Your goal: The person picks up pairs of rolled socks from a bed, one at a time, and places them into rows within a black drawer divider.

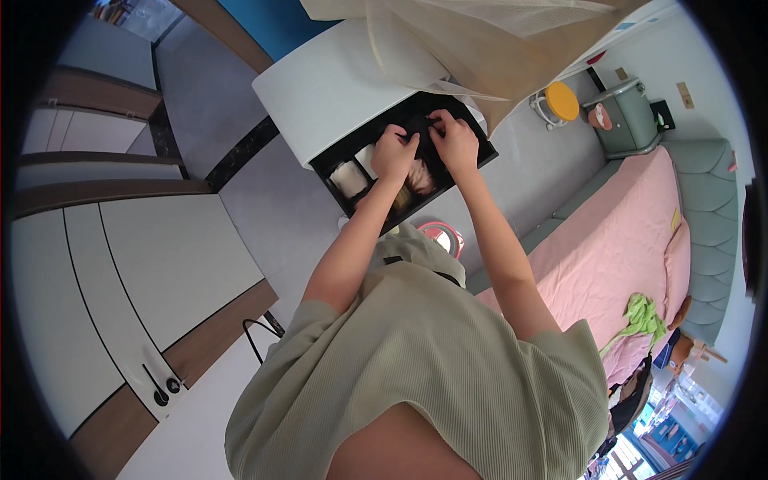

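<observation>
Both my hands work over a pulled-out black drawer (323, 164) below a white cabinet top. My left hand (392, 154) is closed, thumb and fingers pinching the left side of a black, cloth-like item (417, 126). On that item's right side my right hand (454, 142) pinches too, its fingers bent. The item's exact kind is hard to make out against the dark drawer. Next to my left wrist a white folded cloth (348, 178) lies in one compartment. Between my forearms a pale brownish item (421, 178) sits in another, slightly blurred.
The white cabinet top (336, 88) is just beyond the drawer, with a sheer beige curtain (472, 48) hanging over it. A yellow-topped stool (562, 102) stands far right, near a green-grey bedside cabinet (628, 120). A pink-covered bed (592, 216) is at right, a white door (152, 272) at left.
</observation>
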Action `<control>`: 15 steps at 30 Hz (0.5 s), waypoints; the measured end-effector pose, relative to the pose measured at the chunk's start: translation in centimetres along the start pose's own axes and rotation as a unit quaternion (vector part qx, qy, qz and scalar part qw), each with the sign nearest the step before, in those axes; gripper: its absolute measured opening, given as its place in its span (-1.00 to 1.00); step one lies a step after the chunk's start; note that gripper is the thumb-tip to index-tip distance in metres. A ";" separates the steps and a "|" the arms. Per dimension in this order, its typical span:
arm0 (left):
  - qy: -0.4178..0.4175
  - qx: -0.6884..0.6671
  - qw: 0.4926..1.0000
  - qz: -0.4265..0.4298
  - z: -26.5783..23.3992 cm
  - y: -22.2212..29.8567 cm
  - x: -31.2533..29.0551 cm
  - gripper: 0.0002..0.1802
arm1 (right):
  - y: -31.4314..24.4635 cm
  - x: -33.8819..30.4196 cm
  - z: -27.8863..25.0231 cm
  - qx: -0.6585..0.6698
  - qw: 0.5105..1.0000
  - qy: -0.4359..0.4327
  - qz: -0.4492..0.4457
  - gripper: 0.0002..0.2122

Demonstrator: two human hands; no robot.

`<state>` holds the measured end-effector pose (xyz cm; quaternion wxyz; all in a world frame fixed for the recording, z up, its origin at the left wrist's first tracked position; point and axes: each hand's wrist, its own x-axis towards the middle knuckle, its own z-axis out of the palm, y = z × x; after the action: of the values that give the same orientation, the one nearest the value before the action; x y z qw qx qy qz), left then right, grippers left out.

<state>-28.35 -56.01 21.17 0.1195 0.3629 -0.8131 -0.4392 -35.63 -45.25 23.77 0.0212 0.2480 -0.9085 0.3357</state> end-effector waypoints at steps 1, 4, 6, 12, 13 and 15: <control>0.002 0.018 1.000 0.007 -0.1 0.0 0.0 -0.67 | -0.1 0.0 0.0 -0.007 1.000 -0.002 -0.007 -0.88; 0.005 0.040 0.999 0.024 0.1 -0.1 0.1 -0.71 | 0.1 0.2 0.2 -0.023 0.999 0.002 -0.036 -0.89; 0.005 0.046 0.998 0.034 0.0 0.0 0.0 -0.74 | 0.3 0.1 0.3 -0.030 0.998 0.006 -0.055 -0.88; -0.014 0.092 0.991 0.095 -0.5 -0.2 -1.1 -0.75 | 1.3 -0.3 0.1 -0.049 0.995 0.054 -0.064 -0.89; -0.015 0.116 0.987 0.109 -0.5 -0.3 -1.1 -0.73 | 1.5 -0.2 0.1 -0.065 0.993 0.048 -0.081 -0.87; -0.018 0.139 0.982 0.123 -0.6 -0.1 -1.3 -0.71 | 1.7 -0.3 0.2 -0.082 0.991 0.043 -0.095 -0.86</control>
<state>-27.11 -55.53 21.57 0.1067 0.2650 -0.9068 -0.3101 -36.17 -44.14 22.58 0.1120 0.3163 -0.9033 0.2672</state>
